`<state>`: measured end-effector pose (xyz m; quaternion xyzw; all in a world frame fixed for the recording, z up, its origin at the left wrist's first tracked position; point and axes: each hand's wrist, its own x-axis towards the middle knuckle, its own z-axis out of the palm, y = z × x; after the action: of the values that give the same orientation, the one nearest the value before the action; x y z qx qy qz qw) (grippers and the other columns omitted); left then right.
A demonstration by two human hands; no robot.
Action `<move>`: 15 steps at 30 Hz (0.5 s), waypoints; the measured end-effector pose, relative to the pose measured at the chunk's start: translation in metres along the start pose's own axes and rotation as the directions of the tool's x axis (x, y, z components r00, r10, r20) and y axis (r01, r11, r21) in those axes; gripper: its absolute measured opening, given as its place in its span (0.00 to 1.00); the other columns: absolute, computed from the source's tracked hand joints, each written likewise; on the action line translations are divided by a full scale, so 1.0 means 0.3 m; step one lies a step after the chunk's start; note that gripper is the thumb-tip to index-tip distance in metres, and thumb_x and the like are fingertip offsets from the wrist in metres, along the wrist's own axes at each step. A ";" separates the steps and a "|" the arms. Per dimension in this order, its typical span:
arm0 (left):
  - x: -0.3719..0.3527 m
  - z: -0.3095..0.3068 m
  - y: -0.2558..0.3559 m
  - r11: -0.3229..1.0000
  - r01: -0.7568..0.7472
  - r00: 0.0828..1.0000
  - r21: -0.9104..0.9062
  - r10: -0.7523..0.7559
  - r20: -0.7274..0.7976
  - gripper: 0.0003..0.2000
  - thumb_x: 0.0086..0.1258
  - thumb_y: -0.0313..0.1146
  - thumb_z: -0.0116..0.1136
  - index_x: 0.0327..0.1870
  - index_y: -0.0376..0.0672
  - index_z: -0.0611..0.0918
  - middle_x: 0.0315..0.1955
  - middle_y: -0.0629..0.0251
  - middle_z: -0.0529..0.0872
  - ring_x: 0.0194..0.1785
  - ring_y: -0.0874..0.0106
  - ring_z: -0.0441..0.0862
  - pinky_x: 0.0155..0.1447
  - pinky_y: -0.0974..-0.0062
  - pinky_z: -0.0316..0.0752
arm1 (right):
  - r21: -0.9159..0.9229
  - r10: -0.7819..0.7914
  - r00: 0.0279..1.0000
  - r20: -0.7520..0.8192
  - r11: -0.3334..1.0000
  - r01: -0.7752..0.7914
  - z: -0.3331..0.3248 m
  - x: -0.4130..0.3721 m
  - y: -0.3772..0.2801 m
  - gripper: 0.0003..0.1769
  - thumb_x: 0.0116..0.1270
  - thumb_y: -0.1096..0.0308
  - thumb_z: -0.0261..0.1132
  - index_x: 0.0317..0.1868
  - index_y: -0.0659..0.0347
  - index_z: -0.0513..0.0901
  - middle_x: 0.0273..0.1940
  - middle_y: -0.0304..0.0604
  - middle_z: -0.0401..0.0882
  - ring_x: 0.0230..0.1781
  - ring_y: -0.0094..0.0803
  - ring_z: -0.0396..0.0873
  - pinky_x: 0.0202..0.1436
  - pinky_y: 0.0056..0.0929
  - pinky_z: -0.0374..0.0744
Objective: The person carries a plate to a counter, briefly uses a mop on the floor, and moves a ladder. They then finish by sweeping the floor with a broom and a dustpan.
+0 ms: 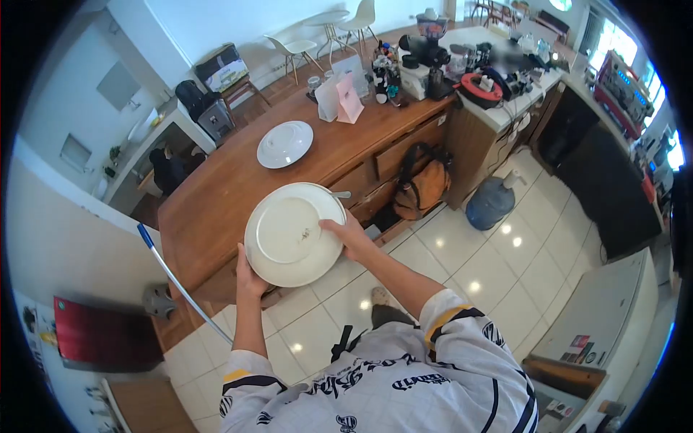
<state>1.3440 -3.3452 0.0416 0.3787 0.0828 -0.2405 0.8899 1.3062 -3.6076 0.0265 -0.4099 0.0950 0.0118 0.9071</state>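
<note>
I hold a large cream-white plate [278,231] over the near edge of the wooden counter, tilted toward me. My left hand [249,276] grips its left lower rim, the fingers mostly hidden beneath. At the right rim my right hand [349,235] clasps it, with the thumb lying across its face. A small dark mark or bit of residue shows near that thumb. A metal utensil handle [341,194] sticks out past the upper right rim; its other end is hidden. Farther back, another white plate [286,144] lies on the counter.
The wooden counter [209,195] carries a pink paper bag [349,101] and a white one. An orange backpack [422,189] sits in an opening under it. On the tiled floor stands a blue water jug [491,202]. A blue-tipped pole [180,285] leans at left.
</note>
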 end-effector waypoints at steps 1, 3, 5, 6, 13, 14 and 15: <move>0.026 -0.037 0.032 1.000 0.012 1.000 -0.014 -0.012 0.006 0.26 0.68 0.46 0.51 0.62 0.39 0.68 0.59 0.57 0.73 0.61 0.60 0.70 0.65 0.60 0.65 | 0.002 0.024 0.999 -0.022 1.000 -0.023 0.022 0.029 0.036 0.35 0.50 0.71 0.70 0.57 0.65 0.63 0.50 0.48 0.72 0.50 0.37 0.74 0.50 0.37 0.77; 0.110 -0.103 0.122 0.993 0.042 0.991 0.108 -0.028 -0.133 0.26 0.68 0.47 0.51 0.62 0.40 0.68 0.59 0.57 0.73 0.61 0.61 0.70 0.65 0.62 0.66 | -0.009 0.034 0.996 -0.082 0.999 -0.035 0.076 0.136 0.117 0.35 0.49 0.72 0.71 0.57 0.65 0.63 0.50 0.48 0.72 0.50 0.37 0.74 0.51 0.37 0.77; 0.196 -0.241 0.210 0.975 0.086 0.968 0.206 -0.033 -0.249 0.25 0.68 0.46 0.52 0.61 0.40 0.69 0.58 0.58 0.73 0.60 0.62 0.71 0.64 0.62 0.66 | -0.018 0.066 0.983 -0.170 0.997 -0.070 0.159 0.195 0.166 0.36 0.48 0.73 0.72 0.56 0.65 0.63 0.50 0.49 0.73 0.49 0.37 0.75 0.51 0.36 0.78; 0.263 -0.345 0.261 0.962 0.104 0.961 0.252 -0.032 -0.274 0.25 0.67 0.45 0.53 0.60 0.40 0.69 0.58 0.59 0.74 0.59 0.63 0.72 0.64 0.62 0.66 | -0.014 0.028 0.989 -0.148 0.999 -0.030 0.179 0.244 0.218 0.35 0.49 0.73 0.72 0.56 0.65 0.63 0.49 0.49 0.73 0.49 0.37 0.75 0.52 0.36 0.78; 0.473 -0.610 0.643 0.039 -0.760 0.650 0.649 0.038 0.759 0.30 0.71 0.52 0.43 0.61 0.31 0.68 0.61 0.42 0.67 0.65 0.52 0.64 0.66 0.55 0.59 | -0.260 -0.118 0.931 -0.346 0.965 0.026 0.400 0.453 0.448 0.42 0.43 0.62 0.74 0.59 0.62 0.66 0.53 0.50 0.71 0.56 0.37 0.68 0.60 0.35 0.68; 0.689 -0.862 0.754 -0.011 -0.799 0.599 0.601 -0.097 0.795 0.32 0.72 0.55 0.38 0.65 0.34 0.65 0.64 0.44 0.62 0.66 0.53 0.62 0.66 0.58 0.60 | -0.290 -0.049 0.930 -0.364 0.955 -0.063 0.427 0.506 0.511 0.41 0.41 0.62 0.73 0.57 0.63 0.66 0.52 0.51 0.72 0.55 0.38 0.70 0.59 0.35 0.70; 0.674 -0.841 0.760 0.263 -0.692 0.673 0.672 -0.100 0.733 0.33 0.72 0.56 0.33 0.67 0.36 0.62 0.66 0.46 0.60 0.67 0.54 0.62 0.66 0.57 0.60 | -0.350 -0.019 0.917 -0.399 0.927 -0.133 0.475 0.505 0.507 0.41 0.40 0.63 0.73 0.56 0.65 0.67 0.50 0.52 0.73 0.54 0.40 0.71 0.56 0.36 0.72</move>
<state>1.6407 -3.1026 -0.0569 0.7122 -0.4654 -0.1661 0.4985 1.4630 -3.4090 -0.0219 -0.5641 0.2842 -0.0268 0.7748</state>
